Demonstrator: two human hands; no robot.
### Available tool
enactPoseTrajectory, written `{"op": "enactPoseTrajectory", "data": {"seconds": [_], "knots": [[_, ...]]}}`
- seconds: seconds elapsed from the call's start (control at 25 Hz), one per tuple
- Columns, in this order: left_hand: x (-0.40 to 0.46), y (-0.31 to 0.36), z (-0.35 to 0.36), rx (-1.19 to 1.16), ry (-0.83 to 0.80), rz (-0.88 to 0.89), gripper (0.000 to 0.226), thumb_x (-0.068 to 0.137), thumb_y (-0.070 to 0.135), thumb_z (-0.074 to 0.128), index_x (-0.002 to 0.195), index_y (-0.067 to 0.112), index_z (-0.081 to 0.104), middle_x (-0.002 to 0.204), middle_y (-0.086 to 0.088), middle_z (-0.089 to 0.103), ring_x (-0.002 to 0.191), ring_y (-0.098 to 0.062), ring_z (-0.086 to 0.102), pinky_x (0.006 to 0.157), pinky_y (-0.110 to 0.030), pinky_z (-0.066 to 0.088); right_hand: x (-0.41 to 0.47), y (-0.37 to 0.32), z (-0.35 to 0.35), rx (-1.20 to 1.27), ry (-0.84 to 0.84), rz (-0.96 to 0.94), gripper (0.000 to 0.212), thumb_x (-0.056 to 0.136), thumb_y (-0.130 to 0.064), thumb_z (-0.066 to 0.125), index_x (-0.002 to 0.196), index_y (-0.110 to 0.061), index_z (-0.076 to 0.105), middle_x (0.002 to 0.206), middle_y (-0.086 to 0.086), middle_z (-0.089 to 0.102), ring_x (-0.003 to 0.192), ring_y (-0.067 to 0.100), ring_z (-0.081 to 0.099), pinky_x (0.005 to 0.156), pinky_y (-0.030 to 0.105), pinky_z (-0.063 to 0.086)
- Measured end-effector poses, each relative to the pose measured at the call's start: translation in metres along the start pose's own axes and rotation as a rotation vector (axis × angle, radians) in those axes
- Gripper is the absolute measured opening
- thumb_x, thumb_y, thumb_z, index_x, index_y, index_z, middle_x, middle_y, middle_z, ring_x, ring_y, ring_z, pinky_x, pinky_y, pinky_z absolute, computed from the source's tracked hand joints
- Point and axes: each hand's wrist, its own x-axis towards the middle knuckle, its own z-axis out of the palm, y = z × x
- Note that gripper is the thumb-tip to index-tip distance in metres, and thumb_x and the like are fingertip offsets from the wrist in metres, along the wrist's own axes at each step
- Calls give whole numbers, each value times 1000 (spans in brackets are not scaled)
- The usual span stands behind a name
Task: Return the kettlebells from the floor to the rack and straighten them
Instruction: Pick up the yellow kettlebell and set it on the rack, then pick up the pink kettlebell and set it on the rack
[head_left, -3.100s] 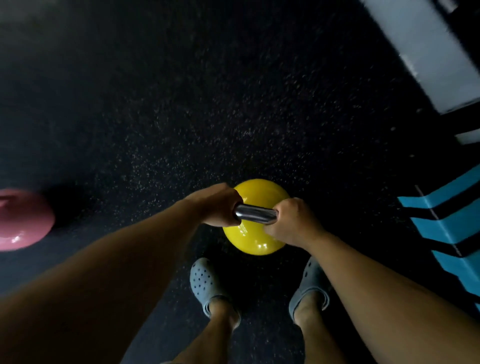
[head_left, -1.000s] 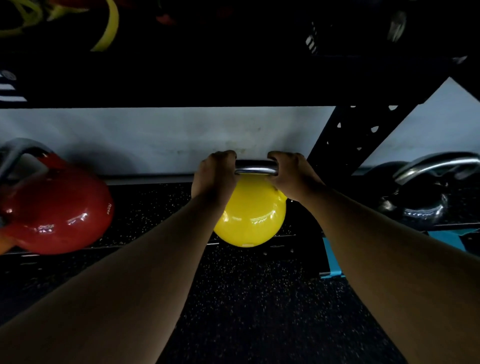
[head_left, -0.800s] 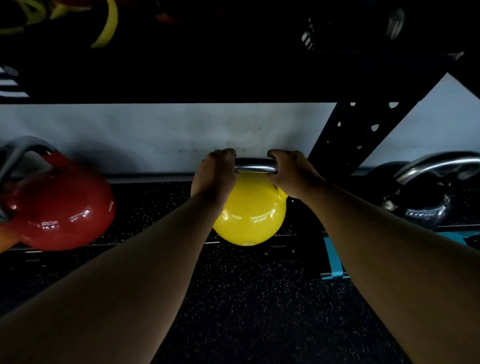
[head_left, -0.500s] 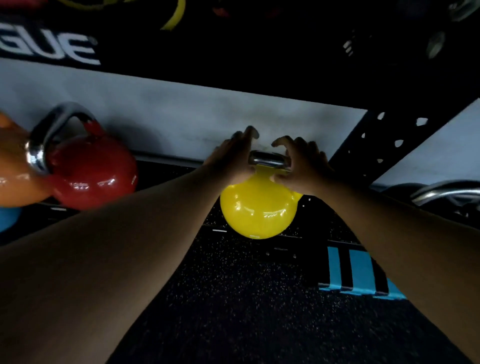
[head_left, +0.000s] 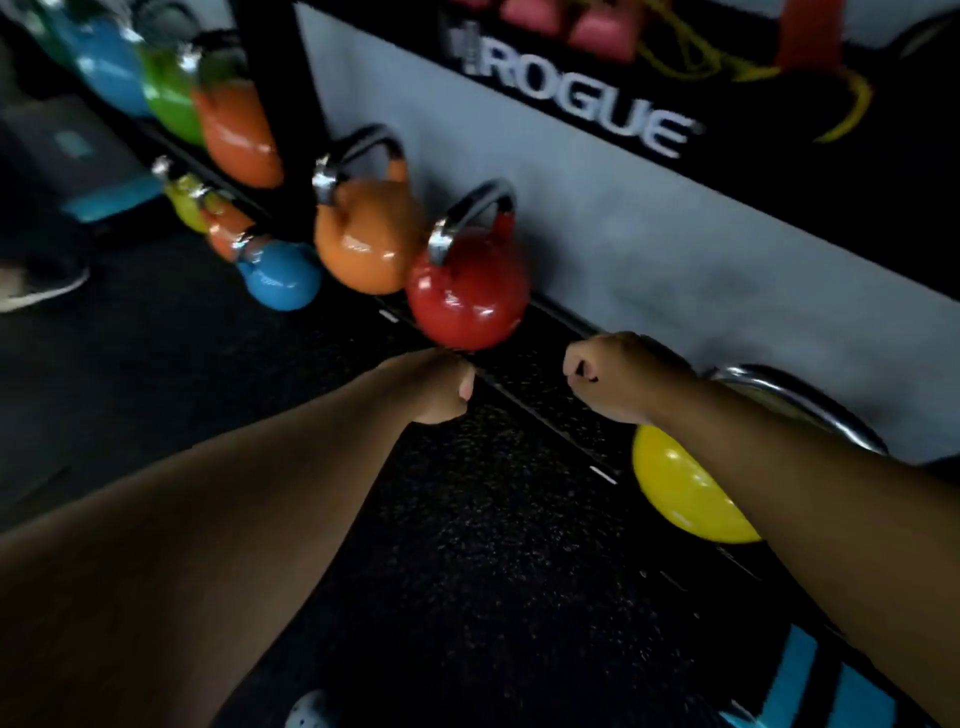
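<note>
Both fists hang empty above the low shelf (head_left: 540, 410) of a gym rack: the left hand (head_left: 434, 387) and right hand (head_left: 615, 379) are curled closed, apart from each other, gripping nothing. The yellow kettlebell (head_left: 680, 493) sits on the shelf to the right, partly hidden beneath the right forearm, its steel handle (head_left: 800, 405) behind the wrist. A red kettlebell (head_left: 467, 291) stands just beyond the left hand.

Both hands, left hand (head_left: 434, 387) and right hand (head_left: 618, 379), now off the yellow kettlebell (head_left: 680, 493), curled and empty.
</note>
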Motion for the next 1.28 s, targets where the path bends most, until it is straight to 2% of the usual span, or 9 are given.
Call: {"op": "enactPoseTrajectory", "data": {"seconds": [0.12, 0.24, 0.36, 0.6, 0.72, 0.84, 1.08, 1.2, 1.28], "knots": [[-71, -79, 22, -78, -63, -194, 23, 92, 26, 54, 112, 25, 64, 116, 0, 62, 101, -22, 60, 86, -38, 51, 17, -83, 22, 26, -134, -70, 11, 83, -27, 54, 81, -28, 65, 86, -4, 64, 84, 24, 64, 70, 30, 50], [-166, -167, 68, -216, -64, -339, 26, 96, 24, 49, 119, 23, 60, 124, -1, 61, 108, -26, 59, 90, -40, 50, 21, -193, 60, 4, -274, -220, 15, 88, -30, 51, 90, -31, 66, 96, -1, 66, 82, 22, 63, 76, 38, 56], [-273, -242, 129, -364, -14, -499, 26, 94, 23, 48, 117, 23, 61, 123, -4, 62, 108, -27, 60, 93, -45, 51, 4, -319, 113, -28, -413, -406, 13, 93, -34, 50, 96, -31, 62, 96, -1, 62, 79, 19, 61, 71, 38, 54], [-481, -342, 257, -573, 105, -796, 22, 90, 17, 54, 110, 24, 60, 120, -4, 60, 108, -26, 59, 92, -45, 51, -101, -552, 238, -68, -603, -648, 12, 95, -34, 49, 98, -30, 60, 92, -4, 61, 79, 16, 61, 72, 41, 56], [-595, -377, 325, -639, 158, -926, 21, 87, 21, 57, 108, 25, 58, 120, -4, 57, 110, -27, 56, 93, -44, 48, -170, -656, 296, -76, -677, -710, 8, 94, -31, 52, 94, -27, 59, 89, -5, 60, 78, 17, 60, 72, 40, 56], [-696, -404, 387, -669, 206, -1100, 25, 83, 28, 60, 108, 25, 56, 121, -5, 56, 116, -30, 53, 95, -44, 45, -234, -738, 346, -82, -702, -791, 5, 90, -32, 56, 87, -29, 57, 87, -7, 58, 78, 15, 58, 70, 37, 53], [-860, -441, 548, -781, 236, -1489, 45, 78, 26, 62, 120, 22, 50, 125, -8, 49, 120, -32, 46, 97, -49, 41, -350, -879, 465, -181, -765, -1014, 14, 85, -37, 61, 96, -31, 55, 95, -7, 55, 90, 19, 59, 82, 40, 51], [-887, -454, 617, -837, 206, -1564, 60, 76, 30, 69, 130, 21, 43, 132, -10, 45, 124, -33, 43, 101, -52, 39, -386, -913, 532, -245, -777, -1101, 25, 82, -34, 66, 103, -28, 54, 103, -3, 52, 102, 22, 55, 88, 40, 49], [-889, -468, 643, -813, 199, -1534, 67, 76, 31, 71, 134, 22, 40, 134, -9, 44, 126, -33, 42, 103, -53, 39, -397, -928, 566, -280, -741, -1138, 36, 81, -33, 67, 113, -26, 51, 114, 2, 49, 110, 26, 49, 92, 42, 46]]}}
